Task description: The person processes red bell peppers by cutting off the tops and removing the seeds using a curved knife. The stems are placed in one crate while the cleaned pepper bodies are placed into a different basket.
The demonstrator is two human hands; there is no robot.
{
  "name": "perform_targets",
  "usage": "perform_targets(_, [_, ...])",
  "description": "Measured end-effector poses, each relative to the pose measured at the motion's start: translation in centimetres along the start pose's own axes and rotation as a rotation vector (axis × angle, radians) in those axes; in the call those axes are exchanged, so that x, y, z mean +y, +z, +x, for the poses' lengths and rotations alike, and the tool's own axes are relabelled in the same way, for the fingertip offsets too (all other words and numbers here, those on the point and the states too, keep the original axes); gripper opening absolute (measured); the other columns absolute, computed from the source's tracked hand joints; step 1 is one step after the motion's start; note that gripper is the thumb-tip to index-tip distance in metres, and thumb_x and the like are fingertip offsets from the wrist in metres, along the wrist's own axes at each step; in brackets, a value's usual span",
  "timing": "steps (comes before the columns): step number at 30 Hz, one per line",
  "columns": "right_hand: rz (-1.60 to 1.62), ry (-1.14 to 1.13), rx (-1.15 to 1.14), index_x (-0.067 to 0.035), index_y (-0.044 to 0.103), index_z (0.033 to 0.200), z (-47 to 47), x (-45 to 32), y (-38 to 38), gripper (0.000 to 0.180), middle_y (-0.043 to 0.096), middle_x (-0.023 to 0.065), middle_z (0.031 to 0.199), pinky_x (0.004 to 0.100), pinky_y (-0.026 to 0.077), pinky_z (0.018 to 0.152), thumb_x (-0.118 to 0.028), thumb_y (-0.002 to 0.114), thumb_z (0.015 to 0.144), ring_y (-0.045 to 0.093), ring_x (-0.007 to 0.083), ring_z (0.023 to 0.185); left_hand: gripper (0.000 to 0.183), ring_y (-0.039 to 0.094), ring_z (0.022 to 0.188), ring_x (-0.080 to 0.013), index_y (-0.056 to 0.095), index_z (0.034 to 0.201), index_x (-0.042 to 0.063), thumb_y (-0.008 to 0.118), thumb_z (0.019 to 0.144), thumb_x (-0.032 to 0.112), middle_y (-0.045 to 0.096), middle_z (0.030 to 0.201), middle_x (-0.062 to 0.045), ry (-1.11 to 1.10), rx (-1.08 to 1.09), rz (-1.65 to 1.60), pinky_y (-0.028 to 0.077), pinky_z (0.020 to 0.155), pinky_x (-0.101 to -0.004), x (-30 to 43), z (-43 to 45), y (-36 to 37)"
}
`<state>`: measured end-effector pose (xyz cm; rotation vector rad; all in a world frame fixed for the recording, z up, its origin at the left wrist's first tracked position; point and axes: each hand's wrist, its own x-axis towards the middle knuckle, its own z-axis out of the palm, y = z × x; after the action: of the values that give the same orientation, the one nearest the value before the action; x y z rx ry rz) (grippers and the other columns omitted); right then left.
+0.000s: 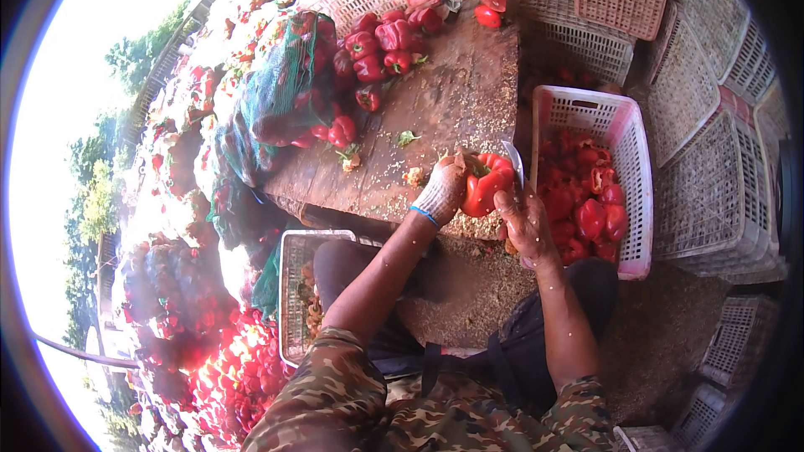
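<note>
My left hand (447, 185), in a white knit work glove with a blue band at the wrist, grips a red bell pepper (483, 191) by its stem side. A knife (516, 163) is in my bare right hand (526, 221), its curved blade pointing up beside the pepper's right side. My right thumb lies close to the pepper; whether it touches cannot be told. Both hands are over the near right edge of a wooden table (452, 97) strewn with pale seeds. Cut-out pepper cores (413, 176) and a green leaf (407, 138) lie to the left.
Whole red peppers (392, 37) pile at the table's far side by a green mesh sack (289, 81). On the right stands a white plastic crate (634, 138) of cut peppers (590, 216). Another crate (290, 301) with cores sits by my left knee. Stacked crates (697, 201) line the right.
</note>
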<state>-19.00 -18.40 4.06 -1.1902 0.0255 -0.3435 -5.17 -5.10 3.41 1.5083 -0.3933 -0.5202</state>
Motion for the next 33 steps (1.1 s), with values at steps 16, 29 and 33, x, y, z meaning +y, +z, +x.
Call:
perform_targets(16, [-0.387, -0.198, 0.055, 0.0, 0.058, 0.133, 0.4, 0.3, -1.5, 0.057, 0.072, 0.0161, 0.116, 0.0339, 0.056, 0.088, -0.023, 0.08, 0.086, 0.07, 0.0218, 0.104, 0.015, 0.061, 0.098, -0.0201, 0.053, 0.109, -0.001, 0.06, 0.098, 0.006, 0.059, 0.104, -0.012, 0.012, 0.131, -0.493, 0.058, 0.092, -0.0405, 1.8, -4.0, 5.9])
perform_targets(29, [-0.271, -0.024, -0.128, -0.001, 0.067, 0.121, -1.0, -0.7, -2.7, 0.041, 0.073, 0.0068, 0.093, 0.0284, 0.056, 0.075, -0.024, 0.078, 0.09, 0.066, 0.0098, 0.086, 0.039, 0.061, 0.073, -0.0107, 0.064, 0.089, 0.002, 0.088, 0.078, 0.031, 0.066, 0.082, -0.002, -0.028, -0.137, 0.542, 0.052, 0.066, -0.0302, 2.6, -4.1, 2.3])
perform_targets(33, [-0.328, -0.059, -0.15, -0.001, 0.068, 0.119, -0.8, -0.7, -2.9, 0.037, 0.073, 0.0062, 0.092, 0.0271, 0.054, 0.07, -0.023, 0.077, 0.091, 0.065, 0.0079, 0.082, 0.037, 0.06, 0.072, -0.0116, 0.065, 0.088, 0.002, 0.087, 0.078, 0.03, 0.065, 0.08, -0.003, -0.057, -0.112, 0.195, 0.051, 0.066, -0.0304, 2.6, -4.7, 2.2])
